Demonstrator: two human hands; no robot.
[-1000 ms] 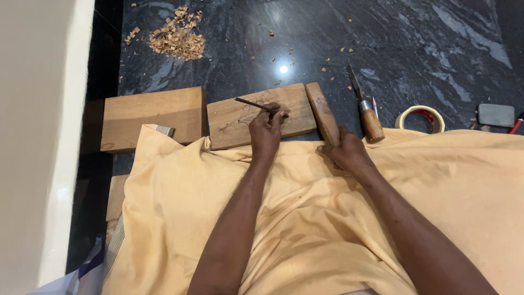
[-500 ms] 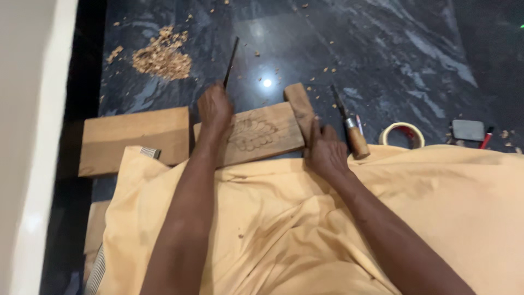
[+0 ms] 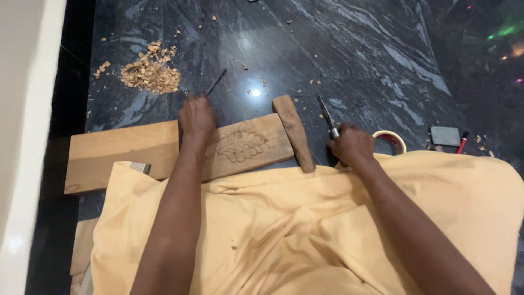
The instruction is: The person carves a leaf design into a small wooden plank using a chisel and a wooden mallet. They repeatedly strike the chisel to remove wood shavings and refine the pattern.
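A wooden board with a leaf outline drawn on it (image 3: 248, 145) lies on the dark stone floor in front of me. My left hand (image 3: 196, 117) rests at its left end and grips a thin dark tool (image 3: 216, 82) that points away toward the floor. To the right, my right hand (image 3: 352, 145) is closed around the handle of a chisel (image 3: 327, 117), whose metal blade sticks out ahead of the fist. A narrow wooden block (image 3: 295, 133) lies slanted between the board and that hand.
A second plain board (image 3: 123, 153) lies to the left. A pile of wood shavings (image 3: 150, 74) sits farther out. A tape roll (image 3: 394, 139), a grey flat stone (image 3: 445, 135) and a red pencil (image 3: 462, 143) are at right. Yellow cloth (image 3: 284, 229) covers my lap.
My left hand moved left off the board's middle, uncovering the leaf drawing, the thin tool swinging outward. My right hand left the wooden block and closed on the chisel.
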